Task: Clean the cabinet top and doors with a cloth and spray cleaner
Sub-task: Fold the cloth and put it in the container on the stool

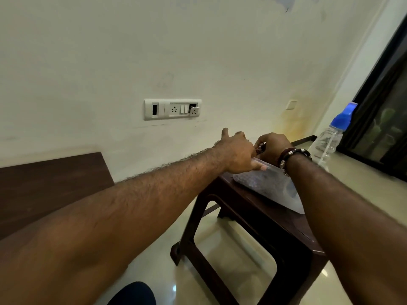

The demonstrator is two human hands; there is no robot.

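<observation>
Wooden panel (50, 186): a dark brown board is showing at the left edge, low against the wall; whether it belongs to the cabinet cannot be told.
Knee (134, 293): something dark blue, likely the person's leg, is showing at the bottom edge.
Switch plate (172, 108): a white plate of sockets and switches is sitting on the cream wall, above and left of the hands.
Left hand (239, 154): it is reaching forward with its thumb raised and its fingers curled down, pinching the near top edge of the plastic bag.
Dark object (261, 147): a small dark, glossy thing is showing between the two hands; what it is cannot be told.
Stool (237, 219): a dark brown plastic stool is standing on the glossy pale floor, bearing the bag on its seat.
Plastic bag (268, 183): a clear pouch is lying on the stool seat, tilted, its upper end under the hands; its contents are too blurred to name.
Right hand (274, 145): it is curling round the small dark object above the bag; beaded bracelets (293, 156) are circling its wrist.
Spray bottle (330, 137): a clear bottle with a blue top is standing upright at the right, beyond the right wrist, apart from both hands.
Dark door frame (383, 111): it is running along the right edge, glass behind it.
</observation>
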